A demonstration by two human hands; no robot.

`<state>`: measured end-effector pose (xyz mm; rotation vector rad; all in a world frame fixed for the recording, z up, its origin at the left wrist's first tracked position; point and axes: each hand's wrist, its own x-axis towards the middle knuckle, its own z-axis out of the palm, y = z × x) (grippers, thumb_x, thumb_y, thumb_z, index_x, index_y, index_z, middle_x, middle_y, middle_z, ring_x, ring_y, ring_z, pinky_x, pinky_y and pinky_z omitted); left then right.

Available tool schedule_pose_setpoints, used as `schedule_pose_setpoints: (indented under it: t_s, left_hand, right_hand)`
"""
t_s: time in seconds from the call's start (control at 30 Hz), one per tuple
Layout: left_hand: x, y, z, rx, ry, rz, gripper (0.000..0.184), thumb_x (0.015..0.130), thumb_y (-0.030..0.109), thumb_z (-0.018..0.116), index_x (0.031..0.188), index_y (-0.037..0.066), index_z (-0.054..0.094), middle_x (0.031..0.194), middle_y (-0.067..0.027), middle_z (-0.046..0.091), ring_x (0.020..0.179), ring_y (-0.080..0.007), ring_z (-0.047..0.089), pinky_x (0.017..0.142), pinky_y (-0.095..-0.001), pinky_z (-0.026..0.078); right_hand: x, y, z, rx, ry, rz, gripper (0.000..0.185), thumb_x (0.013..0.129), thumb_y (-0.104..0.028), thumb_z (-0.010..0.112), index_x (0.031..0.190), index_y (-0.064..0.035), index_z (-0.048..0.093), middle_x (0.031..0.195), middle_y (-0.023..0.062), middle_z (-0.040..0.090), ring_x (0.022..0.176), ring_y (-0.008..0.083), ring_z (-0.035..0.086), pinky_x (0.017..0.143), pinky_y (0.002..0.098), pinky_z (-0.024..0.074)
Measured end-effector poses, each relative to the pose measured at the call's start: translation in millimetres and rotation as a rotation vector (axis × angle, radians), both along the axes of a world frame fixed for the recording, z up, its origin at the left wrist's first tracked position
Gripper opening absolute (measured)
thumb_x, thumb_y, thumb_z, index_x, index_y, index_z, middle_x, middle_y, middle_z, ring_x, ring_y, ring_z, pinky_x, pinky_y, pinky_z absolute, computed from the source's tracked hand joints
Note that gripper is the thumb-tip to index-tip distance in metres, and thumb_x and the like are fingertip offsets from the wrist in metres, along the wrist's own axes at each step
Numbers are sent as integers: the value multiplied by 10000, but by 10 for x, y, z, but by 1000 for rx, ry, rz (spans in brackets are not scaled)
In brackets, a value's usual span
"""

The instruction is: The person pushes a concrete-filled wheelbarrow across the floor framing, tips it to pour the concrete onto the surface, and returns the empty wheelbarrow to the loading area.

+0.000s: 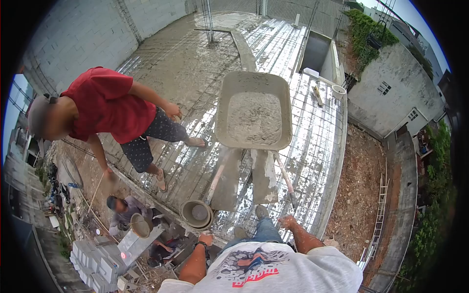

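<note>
From the wearer's head, the one view faces forward and steeply down, hands (287, 222) near, wheelbarrow (254, 110) just beyond.

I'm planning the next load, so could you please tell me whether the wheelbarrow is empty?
No, wet grey concrete covers the floor of the wheelbarrow's tray.

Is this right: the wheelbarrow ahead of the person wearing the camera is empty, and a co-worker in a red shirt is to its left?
Not quite: the wheelbarrow holds a wet grey mix, as the head view shows. The co-worker in a red shirt is indeed to its left.
</note>
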<state>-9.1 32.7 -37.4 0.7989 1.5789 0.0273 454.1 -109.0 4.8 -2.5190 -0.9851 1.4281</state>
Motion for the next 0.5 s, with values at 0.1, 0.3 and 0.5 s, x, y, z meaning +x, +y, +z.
schedule_pose_setpoints:
  t_s: [0.1, 0.3, 0.5]
  left_hand:
    - [34, -24, 85, 74, 113, -40, 582, 736, 208, 717, 1263, 68, 512, 970, -98, 652, 788, -196, 633, 597, -330, 530]
    - [-2, -114, -68, 102, 127, -109, 621, 752, 253, 720, 1292, 61, 483, 1030, -143, 639, 815, -206, 639, 644, -350, 545]
    - [175, -205, 184, 56, 56, -28, 616, 762, 305, 706, 1279, 48, 491, 1100, -179, 627, 963, -265, 633, 762, -383, 533]
  right_hand:
    - [27, -60, -256, 35, 78, -90, 483, 806, -475, 618, 812, 2, 687, 788, 156, 679, 722, 278, 633, 692, 391, 489]
    - [140, -200, -636, 54, 161, -96, 527, 844, -494, 553, 811, 18, 671, 780, 186, 659, 738, 313, 621, 714, 412, 477]
    - [219, -116, -159, 41, -95, 188, 575, 822, -546, 550, 873, 13, 674, 884, 203, 665, 815, 343, 617, 780, 424, 466]
